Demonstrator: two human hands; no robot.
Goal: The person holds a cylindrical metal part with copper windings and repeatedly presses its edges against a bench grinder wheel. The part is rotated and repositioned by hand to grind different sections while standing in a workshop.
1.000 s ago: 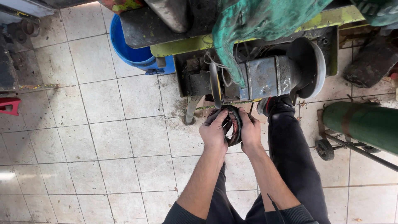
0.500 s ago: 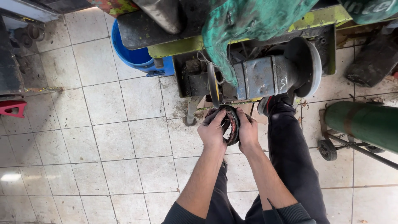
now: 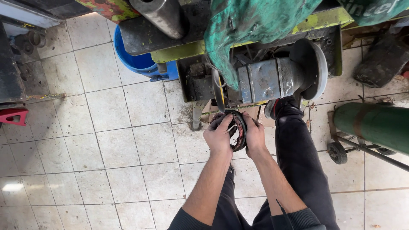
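While both hands grip it: the ring-shaped wound part [image 3: 236,130], dark with reddish wire showing, is up off the floor and just below the grinding wheel [image 3: 218,90].
Progress: I judge the part is brought to the wheel's edge; I cannot tell if it touches the wheel, and I see no sparks.
Left to do: as I read it, any working of the ring against the wheel is not visibly finished; the ring's surface is too small to judge.
Left hand [image 3: 218,137]: fingers curled and clamped on the ring's left rim.
Right hand [image 3: 254,136]: closed around the ring's right rim, palm against it.
Ring relative to hands: between the two, held on edge, its open centre facing roughly toward me.
Bench grinder [image 3: 266,79]: grey motor body, directly above the hands, partly under a green cloth [image 3: 251,25].
Nearby: blue bucket [image 3: 132,57] to the left, green cylinder [image 3: 375,125] on a wheeled cart to the right, tiled floor [image 3: 85,149] beneath.
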